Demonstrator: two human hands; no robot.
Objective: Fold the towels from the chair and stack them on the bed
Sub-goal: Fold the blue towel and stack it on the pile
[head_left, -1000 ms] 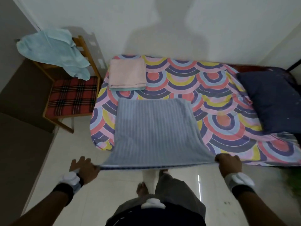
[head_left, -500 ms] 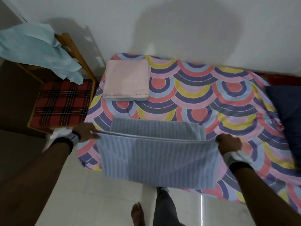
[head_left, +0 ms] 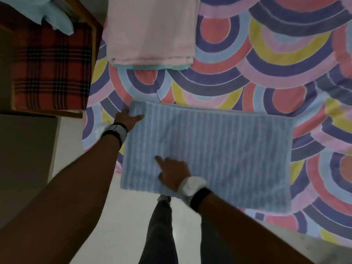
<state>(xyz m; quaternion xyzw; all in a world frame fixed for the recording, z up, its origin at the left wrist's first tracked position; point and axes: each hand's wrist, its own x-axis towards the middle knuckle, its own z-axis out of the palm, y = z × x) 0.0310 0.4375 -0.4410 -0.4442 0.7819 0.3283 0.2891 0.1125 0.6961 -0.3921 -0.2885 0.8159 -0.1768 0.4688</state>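
A blue-grey ribbed towel point(head_left: 219, 149) lies folded in half on the bed point(head_left: 285, 77), its near edge hanging past the bed's side. My left hand point(head_left: 128, 116) holds the towel's far left corner, thumb on top. My right hand point(head_left: 171, 173) rests on the towel near its left front part, forefinger stretched out on the cloth. Behind it sits a stack with a folded pink towel point(head_left: 152, 29) on a teal one point(head_left: 158, 67). A light blue towel point(head_left: 55, 16) hangs over the wooden chair point(head_left: 91, 25) at upper left.
The chair carries a red plaid cushion point(head_left: 51, 69). A dark cabinet or wall face point(head_left: 26, 159) fills the left side. Pale floor tiles point(head_left: 118, 216) and my legs point(head_left: 162, 235) lie below the bed's edge.
The towel's near edge was lifted and carried forward onto its far edge, folding it in half. My right hand let go of its corner and moved left onto the towel. The camera leaned closer.
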